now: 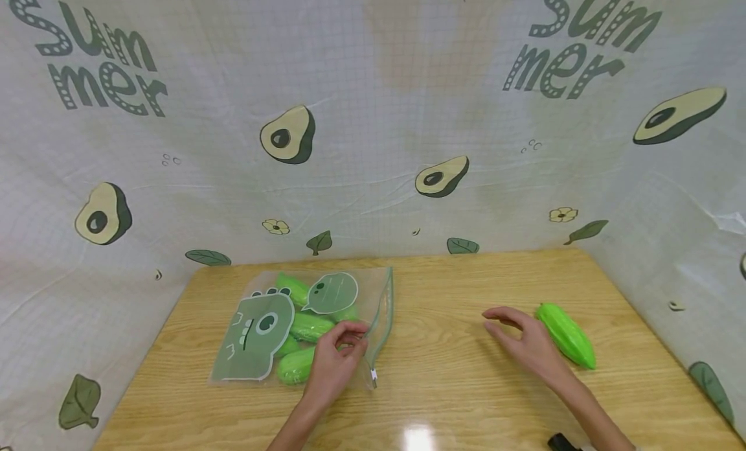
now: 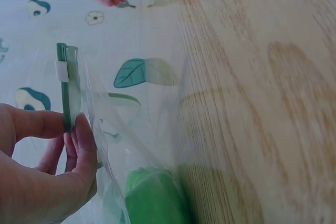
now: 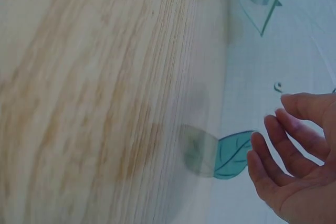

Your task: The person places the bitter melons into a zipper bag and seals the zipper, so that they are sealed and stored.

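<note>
A clear zip bag (image 1: 361,289) with a green monster print lies on the left of the table, holding several bright green, elongated vegetables (image 1: 311,326). My left hand (image 1: 337,357) pinches the green-edged mouth of the bag between thumb and fingers. In the left wrist view, a white slider (image 2: 62,71) sits on the green zip strip (image 2: 66,98) just beyond the fingertips. The bag's mouth gapes a little. My right hand (image 1: 527,344) hovers over the table with loosely bent fingers and nothing in them. Just right of it lies a single green ribbed vegetable (image 1: 566,335), pointed at the end.
The wooden table (image 1: 443,295) is bounded at the back and sides by a pale cloth (image 1: 361,211) printed with avocados and leaves. A small black object (image 1: 561,442) shows at the front edge, near the right forearm.
</note>
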Available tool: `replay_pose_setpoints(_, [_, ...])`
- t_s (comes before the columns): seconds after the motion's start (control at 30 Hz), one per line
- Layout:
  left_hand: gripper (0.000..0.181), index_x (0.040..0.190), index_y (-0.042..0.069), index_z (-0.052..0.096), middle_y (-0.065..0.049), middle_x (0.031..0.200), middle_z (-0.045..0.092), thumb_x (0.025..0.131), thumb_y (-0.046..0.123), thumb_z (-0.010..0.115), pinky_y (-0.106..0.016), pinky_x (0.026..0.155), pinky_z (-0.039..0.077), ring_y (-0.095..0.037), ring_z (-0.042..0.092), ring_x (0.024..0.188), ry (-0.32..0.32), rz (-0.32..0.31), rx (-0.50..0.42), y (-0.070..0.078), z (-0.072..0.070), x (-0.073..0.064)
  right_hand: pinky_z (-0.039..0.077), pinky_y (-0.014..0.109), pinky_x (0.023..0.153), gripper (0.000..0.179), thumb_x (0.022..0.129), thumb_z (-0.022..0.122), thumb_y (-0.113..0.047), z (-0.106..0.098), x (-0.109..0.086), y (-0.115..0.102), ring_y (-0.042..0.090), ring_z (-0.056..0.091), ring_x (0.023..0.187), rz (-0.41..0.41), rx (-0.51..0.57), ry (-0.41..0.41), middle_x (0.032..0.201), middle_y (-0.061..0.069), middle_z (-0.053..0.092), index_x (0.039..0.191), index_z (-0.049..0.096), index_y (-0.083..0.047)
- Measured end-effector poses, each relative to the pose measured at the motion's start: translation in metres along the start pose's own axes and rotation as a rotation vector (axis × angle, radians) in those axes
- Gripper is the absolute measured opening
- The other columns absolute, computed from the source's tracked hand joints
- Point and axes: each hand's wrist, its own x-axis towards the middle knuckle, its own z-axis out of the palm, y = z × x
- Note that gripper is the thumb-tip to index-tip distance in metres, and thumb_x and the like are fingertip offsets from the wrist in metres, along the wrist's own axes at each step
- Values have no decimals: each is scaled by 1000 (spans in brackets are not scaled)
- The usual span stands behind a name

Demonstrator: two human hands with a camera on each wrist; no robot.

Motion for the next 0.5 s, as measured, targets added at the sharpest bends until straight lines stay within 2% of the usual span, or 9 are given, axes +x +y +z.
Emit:
replay_pose_setpoints(0.13, [21, 109, -3, 70, -14, 104, 69, 89, -6, 70, -23, 78, 56, -19, 64, 91, 1, 4, -4, 0, 0, 1, 44, 5, 91, 21, 97, 73, -14, -5, -2, 3, 12, 64, 109, 17, -14, 4, 114, 8, 74, 115, 74, -5])
replay_pose_setpoints(0.5, [20, 109, -4, 70, -14, 104, 69, 89, -7, 70, -22, 78, 56, -19, 64, 90, -3, 3, -10, 0, 0, 1, 43, 3, 88, 21, 91, 77, -4, -19, -8, 12, -13, 55, 105, -47, -32, 94, 110, 13, 74, 112, 74, -3])
